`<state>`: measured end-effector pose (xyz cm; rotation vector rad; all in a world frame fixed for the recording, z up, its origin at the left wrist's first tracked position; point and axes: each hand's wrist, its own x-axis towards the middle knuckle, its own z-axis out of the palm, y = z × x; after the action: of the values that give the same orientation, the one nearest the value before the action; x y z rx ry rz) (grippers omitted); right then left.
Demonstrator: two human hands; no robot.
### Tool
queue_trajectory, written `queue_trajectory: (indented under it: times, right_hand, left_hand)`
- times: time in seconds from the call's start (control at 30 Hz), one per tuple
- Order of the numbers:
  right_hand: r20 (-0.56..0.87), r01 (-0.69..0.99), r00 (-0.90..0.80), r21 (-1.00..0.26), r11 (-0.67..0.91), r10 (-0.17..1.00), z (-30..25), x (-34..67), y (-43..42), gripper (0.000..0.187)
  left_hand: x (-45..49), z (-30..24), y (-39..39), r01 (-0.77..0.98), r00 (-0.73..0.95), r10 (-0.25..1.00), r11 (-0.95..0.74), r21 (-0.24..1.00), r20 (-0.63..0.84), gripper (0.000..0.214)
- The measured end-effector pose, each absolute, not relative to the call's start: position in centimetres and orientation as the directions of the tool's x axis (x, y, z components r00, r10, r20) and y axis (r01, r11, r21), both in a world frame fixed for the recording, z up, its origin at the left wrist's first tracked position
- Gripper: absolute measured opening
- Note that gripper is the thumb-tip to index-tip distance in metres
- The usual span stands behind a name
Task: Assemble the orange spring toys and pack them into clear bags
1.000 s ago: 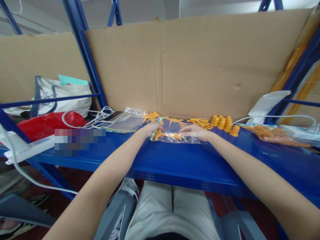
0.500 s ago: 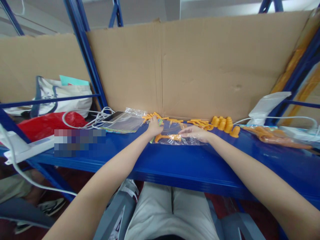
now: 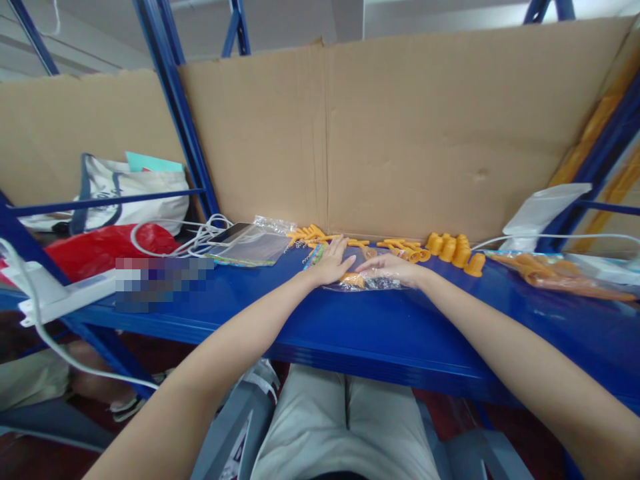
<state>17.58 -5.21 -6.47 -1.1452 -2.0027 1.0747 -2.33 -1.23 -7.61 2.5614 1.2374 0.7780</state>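
A clear plastic bag (image 3: 373,283) with orange plastic pieces inside lies on the blue shelf (image 3: 350,327). My left hand (image 3: 333,263) lies flat on the bag's left part, fingers stretched out. My right hand (image 3: 390,267) rests on the bag's right part, fingers extended and pressing the film down. Loose orange pronged pieces (image 3: 310,235) and more orange pronged pieces (image 3: 400,247) lie just behind the hands against the cardboard.
Orange cone-shaped caps (image 3: 453,248) stand right of the hands. A flat clear pouch (image 3: 250,245) and white cables (image 3: 200,233) lie left, with a red bag (image 3: 95,243) and white tote (image 3: 130,190). Filled bags (image 3: 555,272) lie right. A cardboard wall (image 3: 400,133) backs the shelf.
My left hand has moved from the bag's left end to lie flat on the bag, closer to my right hand. The right hand has barely moved.
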Motion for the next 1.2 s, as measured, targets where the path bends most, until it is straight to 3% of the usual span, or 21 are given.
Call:
queue_trajectory:
  times: [0.23,0.33,0.43,0.53,0.63,0.73,0.87,1.0,1.2]
  right_hand:
    - [0.153,0.385,-0.374,-0.872,0.303,0.915,-5.4,17.9,-5.5,0.024]
    - [0.189,0.356,-0.201,-0.900,0.252,0.961,-4.4,19.0,-5.2,0.016]
    - [0.321,0.385,0.060,-0.881,0.275,0.945,-3.9,21.0,-4.2,0.011]
    - [0.493,0.607,0.237,-0.748,0.268,0.837,-3.9,23.4,-3.2,0.015]
    - [0.617,0.886,0.177,-0.440,0.149,0.767,-4.5,25.1,-2.9,0.025]
    - [0.530,0.982,0.074,-0.188,0.032,0.845,-5.3,25.6,-3.1,0.041]
    - [0.243,0.999,-0.028,-0.025,0.035,0.970,-5.7,24.9,-3.6,0.038]
    - [0.209,0.997,0.065,0.016,-0.070,0.976,-5.2,24.5,-4.1,0.040]
    - [0.294,0.996,0.085,0.004,-0.090,0.952,-5.6,23.8,-4.4,0.043]
  left_hand:
    - [-2.1,-7.0,-2.2,0.741,0.515,0.833,-0.552,0.381,0.205,0.066]
    - [-2.0,-6.7,-2.6,0.769,0.515,0.843,-0.535,0.350,0.156,0.068]
    - [-2.1,-6.5,-2.6,0.791,0.522,0.845,-0.530,0.307,0.115,0.071]
    - [-2.2,-6.5,-2.4,0.804,0.516,0.849,-0.525,0.279,0.111,0.073]
    - [-2.4,-6.7,-1.9,0.815,0.503,0.856,-0.516,0.264,0.120,0.075]
    - [-2.6,-6.8,-1.6,0.822,0.501,0.859,-0.511,0.250,0.108,0.076]
    - [-2.7,-6.6,-1.6,0.823,0.504,0.858,-0.512,0.244,0.099,0.075]
    - [-2.7,-6.3,-1.8,0.823,0.515,0.854,-0.517,0.236,0.074,0.075]
    - [-3.0,-6.4,-1.6,0.806,0.542,0.836,-0.545,0.231,0.080,0.078]
